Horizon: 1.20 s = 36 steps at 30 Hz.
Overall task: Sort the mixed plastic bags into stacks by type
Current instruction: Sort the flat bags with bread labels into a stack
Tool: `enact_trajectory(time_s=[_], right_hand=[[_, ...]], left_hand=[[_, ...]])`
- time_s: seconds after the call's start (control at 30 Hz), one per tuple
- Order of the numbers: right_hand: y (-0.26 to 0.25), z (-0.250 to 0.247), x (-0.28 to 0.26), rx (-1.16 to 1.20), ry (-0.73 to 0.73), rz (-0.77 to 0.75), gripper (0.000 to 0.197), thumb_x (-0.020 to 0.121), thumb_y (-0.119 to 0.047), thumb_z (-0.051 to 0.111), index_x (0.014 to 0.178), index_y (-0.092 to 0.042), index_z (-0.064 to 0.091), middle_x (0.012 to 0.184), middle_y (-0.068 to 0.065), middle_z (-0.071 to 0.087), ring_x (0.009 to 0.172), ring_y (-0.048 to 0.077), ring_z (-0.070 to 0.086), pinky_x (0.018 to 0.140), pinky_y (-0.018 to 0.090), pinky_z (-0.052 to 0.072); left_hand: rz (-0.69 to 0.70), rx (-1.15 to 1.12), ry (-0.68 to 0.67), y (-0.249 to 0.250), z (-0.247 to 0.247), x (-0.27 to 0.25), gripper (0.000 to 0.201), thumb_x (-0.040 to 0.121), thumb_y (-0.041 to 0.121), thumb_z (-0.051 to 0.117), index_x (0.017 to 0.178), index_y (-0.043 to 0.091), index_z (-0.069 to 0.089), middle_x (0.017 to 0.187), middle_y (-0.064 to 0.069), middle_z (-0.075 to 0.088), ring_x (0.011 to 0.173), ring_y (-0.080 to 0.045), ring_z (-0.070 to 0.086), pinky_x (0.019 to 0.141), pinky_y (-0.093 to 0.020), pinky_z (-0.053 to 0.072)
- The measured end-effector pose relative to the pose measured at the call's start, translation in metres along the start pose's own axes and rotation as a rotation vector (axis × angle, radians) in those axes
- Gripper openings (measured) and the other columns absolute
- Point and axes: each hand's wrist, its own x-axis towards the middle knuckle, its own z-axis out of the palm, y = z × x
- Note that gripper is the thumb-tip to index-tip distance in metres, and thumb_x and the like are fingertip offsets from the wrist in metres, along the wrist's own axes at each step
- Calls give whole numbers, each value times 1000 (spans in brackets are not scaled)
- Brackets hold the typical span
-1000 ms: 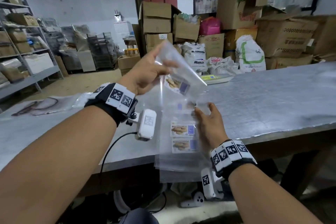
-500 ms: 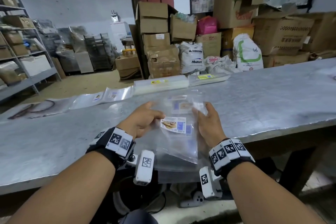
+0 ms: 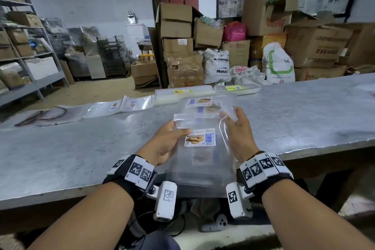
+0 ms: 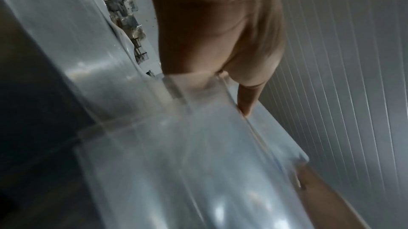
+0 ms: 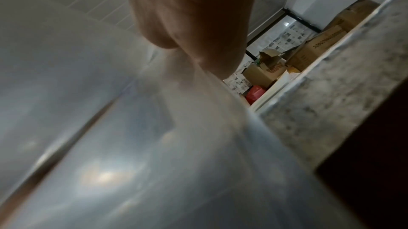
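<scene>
A pile of clear zip bags with biscuit labels lies in front of me and hangs over the front edge of the metal table. My left hand grips its left side, thumb on the top bag's label. My right hand holds the right side and curls round a raised clear bag edge. In the left wrist view the left hand meets blurred clear plastic. The right wrist view shows the right hand behind the same plastic.
Two sorted stacks with yellow labels lie at the table's far edge. Two labelled bags and a larger printed bag lie at the left. Cardboard boxes and sacks stand behind the table; shelving on the left.
My left hand came down from holding one bag high in the air and now grips the pile's left side. The right hand shifted up the right side and lifted a bag edge.
</scene>
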Motion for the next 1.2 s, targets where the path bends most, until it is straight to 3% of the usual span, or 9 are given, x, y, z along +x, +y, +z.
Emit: enact_trajectory(time_s=[0.1, 0.23, 0.37, 0.5, 0.6, 0.77, 0.9, 1.13, 1.2], right_hand=[[-6, 11, -3, -51, -13, 23, 32, 106, -42, 49, 130, -22, 55, 114, 1, 61, 102, 21, 56, 79, 30, 46], [-25, 25, -5, 19, -73, 78, 58, 106, -56, 34, 155, -24, 39, 136, -21, 50, 133, 3, 39, 107, 24, 28], [-30, 44, -1, -246, -162, -22, 102, 73, -80, 68, 154, -29, 34, 159, 2, 41, 130, 17, 52, 108, 44, 45], [-60, 57, 2, -529, -255, -128, 68, 100, -38, 63, 158, -23, 30, 154, -9, 41, 137, 12, 43, 100, 24, 33], [-88, 66, 8, -824, -344, -250, 62, 103, -36, 59, 158, -22, 33, 158, -2, 42, 144, 20, 40, 106, 27, 33], [-112, 86, 13, -1349, -615, -429, 29, 102, -33, 58, 131, -30, 54, 103, 1, 68, 92, 25, 64, 71, 34, 47], [-110, 106, 10, -1532, -676, -466, 25, 102, -34, 55, 128, -33, 54, 92, -3, 61, 86, 22, 57, 71, 35, 46], [-93, 132, 6, -1554, -779, -502, 31, 102, -43, 55, 132, -35, 50, 89, -9, 59, 87, 20, 51, 72, 33, 37], [-91, 136, 5, -1561, -780, -493, 36, 101, -49, 55, 134, -34, 49, 79, -14, 53, 84, 19, 52, 69, 34, 36]], left_hand=[[73, -88, 68, 4, -3, -5, 39, 94, 2, 69, 126, 16, 52, 109, -6, 74, 94, -21, 76, 80, -33, 61], [161, -63, 126, 6, -15, -8, 50, 91, 7, 75, 128, 26, 48, 128, -9, 65, 117, -24, 66, 101, -45, 55], [185, 64, 63, 0, -27, -16, 70, 79, 30, 87, 133, 32, 43, 131, 0, 65, 123, -19, 63, 105, -46, 52], [183, 149, 84, 8, -49, -25, 101, 63, 62, 89, 145, 48, 31, 136, 2, 59, 123, -21, 60, 100, -48, 54], [272, 250, 257, 33, -72, -34, 98, 84, 46, 79, 156, 42, 14, 145, 3, 42, 122, -20, 54, 96, -41, 51], [584, 665, 362, 68, -118, -44, 93, 85, 35, 82, 156, 38, 24, 153, 12, 23, 136, -10, 34, 111, -33, 37], [613, 985, 208, 81, -138, -48, 97, 78, 38, 87, 155, 44, 27, 163, 16, 19, 148, -8, 19, 113, -28, 23], [472, 986, 18, 61, -156, -40, 6, 94, 28, 72, 99, 31, 74, 95, 18, 71, 88, -3, 61, 81, -25, 49], [491, 953, 39, 55, -161, -39, 8, 95, 27, 71, 88, 28, 74, 85, 10, 71, 80, -5, 60, 71, -24, 46]])
